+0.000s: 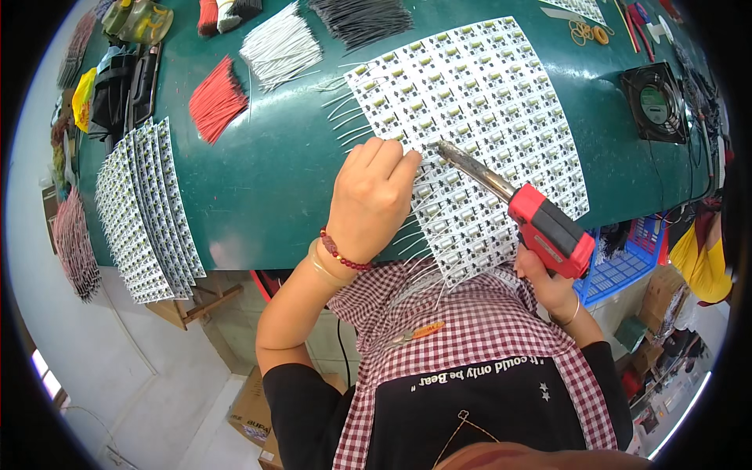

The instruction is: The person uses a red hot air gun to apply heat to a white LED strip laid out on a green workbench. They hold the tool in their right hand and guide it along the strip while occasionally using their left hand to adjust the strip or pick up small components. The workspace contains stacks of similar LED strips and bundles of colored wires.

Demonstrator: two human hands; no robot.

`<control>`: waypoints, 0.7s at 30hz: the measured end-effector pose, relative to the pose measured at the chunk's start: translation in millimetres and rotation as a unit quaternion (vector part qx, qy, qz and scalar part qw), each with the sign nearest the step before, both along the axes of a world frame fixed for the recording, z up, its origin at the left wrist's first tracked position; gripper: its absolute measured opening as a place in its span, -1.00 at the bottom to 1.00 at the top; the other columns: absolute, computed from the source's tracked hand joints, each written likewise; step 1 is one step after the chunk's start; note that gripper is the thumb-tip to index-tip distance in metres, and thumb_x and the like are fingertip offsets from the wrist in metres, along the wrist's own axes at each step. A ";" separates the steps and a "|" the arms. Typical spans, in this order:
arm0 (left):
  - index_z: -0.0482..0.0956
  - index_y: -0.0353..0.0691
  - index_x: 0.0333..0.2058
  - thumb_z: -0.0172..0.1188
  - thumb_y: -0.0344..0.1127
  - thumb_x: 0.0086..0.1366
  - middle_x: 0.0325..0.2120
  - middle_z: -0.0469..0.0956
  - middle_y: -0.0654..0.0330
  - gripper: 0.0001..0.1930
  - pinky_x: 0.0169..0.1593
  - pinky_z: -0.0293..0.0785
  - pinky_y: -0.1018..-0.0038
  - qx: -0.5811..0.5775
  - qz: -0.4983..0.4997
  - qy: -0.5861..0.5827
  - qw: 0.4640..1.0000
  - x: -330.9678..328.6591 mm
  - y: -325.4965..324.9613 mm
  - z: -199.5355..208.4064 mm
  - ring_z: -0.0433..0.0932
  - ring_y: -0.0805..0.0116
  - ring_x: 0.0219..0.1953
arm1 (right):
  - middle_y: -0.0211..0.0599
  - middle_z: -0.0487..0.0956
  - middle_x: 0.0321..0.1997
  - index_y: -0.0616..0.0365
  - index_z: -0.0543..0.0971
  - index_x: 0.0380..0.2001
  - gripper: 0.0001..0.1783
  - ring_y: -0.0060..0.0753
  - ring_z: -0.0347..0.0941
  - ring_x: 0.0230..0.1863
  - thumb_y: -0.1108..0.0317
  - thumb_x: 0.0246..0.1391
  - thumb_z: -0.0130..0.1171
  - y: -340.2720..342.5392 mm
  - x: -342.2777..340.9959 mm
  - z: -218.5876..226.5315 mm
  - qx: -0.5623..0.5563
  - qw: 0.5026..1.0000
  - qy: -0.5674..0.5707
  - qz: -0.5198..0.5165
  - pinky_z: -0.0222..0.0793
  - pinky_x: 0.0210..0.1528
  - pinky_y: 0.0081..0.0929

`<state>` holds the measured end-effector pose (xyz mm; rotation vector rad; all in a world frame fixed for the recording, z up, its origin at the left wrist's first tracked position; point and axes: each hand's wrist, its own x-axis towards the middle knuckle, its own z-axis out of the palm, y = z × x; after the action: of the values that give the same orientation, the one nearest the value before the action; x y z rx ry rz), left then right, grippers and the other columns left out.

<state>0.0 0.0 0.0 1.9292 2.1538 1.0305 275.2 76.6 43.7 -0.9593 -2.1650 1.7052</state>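
Note:
A large white panel of small circuit boards (pixel 501 117) lies on the green table in front of me, with white wires (pixel 352 129) sticking out along its left edge. My left hand (pixel 374 184) is closed in a pinch at that edge; what the fingers hold is hidden behind them. My right hand (pixel 547 283) is wrapped round the handle of a red and black soldering gun (pixel 552 235). The gun's metal tip is over the panel, just right of my left fingertips. The panel's near end overhangs the table edge, by my checkered apron (pixel 470 352).
Red wires (pixel 218 100), white wires (pixel 282 48) and black wires (pixel 362 22) lie in bundles at the back. More panels (pixel 149 211) are stacked at the left edge. A black fan (pixel 655 102) stands at the right, above a blue basket (pixel 623 270). Tape and rubber bands (pixel 583 33) lie far right.

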 end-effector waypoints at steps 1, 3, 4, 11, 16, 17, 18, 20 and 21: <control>0.57 -0.27 -0.38 0.24 -0.60 -0.03 -0.57 0.34 0.21 -0.81 -0.36 0.35 0.39 0.001 0.001 0.001 1.000 0.1 0.0 0.1 0.38 0.26 -0.47 | -0.37 0.44 -0.50 0.27 0.38 -0.04 -0.72 -0.60 0.35 -0.51 0.44 0.20 0.07 -1.0 0.3 -0.8 0.001 1.000 -0.002 -0.005 0.36 -0.43 -0.57; 0.57 -0.27 -0.39 0.25 -0.60 -0.04 -0.57 0.33 0.21 -0.81 -0.37 0.35 0.39 0.005 0.002 0.002 1.000 0.7 -0.5 0.0 0.38 0.26 -0.47 | -0.37 0.43 -0.51 0.28 0.40 -0.07 -0.75 -0.60 0.35 -0.52 0.45 0.20 0.07 -3.1 0.1 -0.1 -0.007 1.000 -0.004 -0.018 0.35 -0.44 -0.58; 0.57 -0.28 -0.39 0.25 -0.60 -0.05 -0.57 0.33 0.21 -0.81 -0.38 0.35 0.39 0.008 0.003 0.001 1.000 1.3 -1.5 0.0 0.38 0.27 -0.47 | -0.38 0.43 -0.52 0.28 0.40 -0.09 -0.76 -0.61 0.35 -0.52 0.45 0.20 0.07 -4.6 -0.5 1.0 -0.016 1.000 -0.004 -0.026 0.35 -0.44 -0.58; 0.57 -0.28 -0.39 0.25 -0.61 -0.06 -0.58 0.32 0.21 -0.81 -0.41 0.34 0.40 0.023 0.011 -0.008 1.000 2.3 -5.2 -1.0 0.37 0.27 -0.49 | -0.37 0.55 -0.24 0.23 0.53 -0.07 -0.72 -0.56 0.45 -0.24 0.50 0.10 0.17 -2.2 4.4 2.8 -0.084 0.996 -0.028 -0.033 0.39 -0.21 -0.53; 0.57 -0.28 -0.40 0.24 -0.62 -0.07 -0.58 0.32 0.21 -0.80 -0.42 0.35 0.39 0.037 0.008 -0.014 0.999 3.4 -2.1 -4.1 0.37 0.26 -0.49 | -0.39 0.48 -0.45 0.24 0.48 -0.24 -0.87 -0.59 0.39 -0.44 0.45 0.16 0.12 -2.6 -1.0 1.5 -0.024 0.999 -0.023 -0.018 0.33 -0.38 -0.57; 0.57 -0.28 -0.40 0.24 -0.62 -0.07 -0.58 0.32 0.21 -0.80 -0.42 0.35 0.39 0.038 0.008 -0.014 0.999 3.6 -1.7 -4.4 0.37 0.26 -0.49 | -0.41 0.43 -0.55 0.24 0.46 -0.32 -0.91 -0.62 0.35 -0.54 0.43 0.19 0.09 -2.9 -3.6 0.6 0.002 1.000 -0.019 -0.018 0.30 -0.46 -0.60; 0.56 -0.28 -0.40 0.24 -0.62 -0.07 -0.58 0.32 0.21 -0.80 -0.42 0.35 0.39 0.037 0.008 -0.013 0.999 3.6 -1.8 -4.1 0.37 0.26 -0.49 | -0.41 0.43 -0.55 0.24 0.46 -0.33 -0.90 -0.62 0.35 -0.54 0.43 0.19 0.09 -1.2 -4.0 0.2 0.008 1.000 -0.025 -0.010 0.29 -0.46 -0.60; 0.56 -0.28 -0.40 0.24 -0.62 -0.07 -0.57 0.32 0.20 -0.80 -0.42 0.34 0.39 0.033 0.010 -0.010 0.999 3.6 -1.9 -2.7 0.37 0.26 -0.48 | -0.41 0.43 -0.55 0.24 0.46 -0.35 -0.89 -0.62 0.35 -0.54 0.41 0.19 0.09 0.9 -4.2 -0.2 0.016 0.999 -0.031 -0.002 0.29 -0.46 -0.60; 0.56 -0.28 -0.40 0.23 -0.62 -0.07 -0.57 0.32 0.20 -0.80 -0.41 0.34 0.39 0.029 0.009 -0.006 1.000 3.9 -1.7 -2.3 0.36 0.26 -0.48 | -0.40 0.43 -0.55 0.24 0.46 -0.35 -0.89 -0.62 0.34 -0.54 0.41 0.19 0.10 0.7 -4.1 -0.9 0.017 0.999 -0.030 -0.004 0.28 -0.46 -0.60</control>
<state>3.9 -1.7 -2.3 1.9264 2.1629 1.1167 271.2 77.3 42.8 -1.0212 -2.2166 1.6494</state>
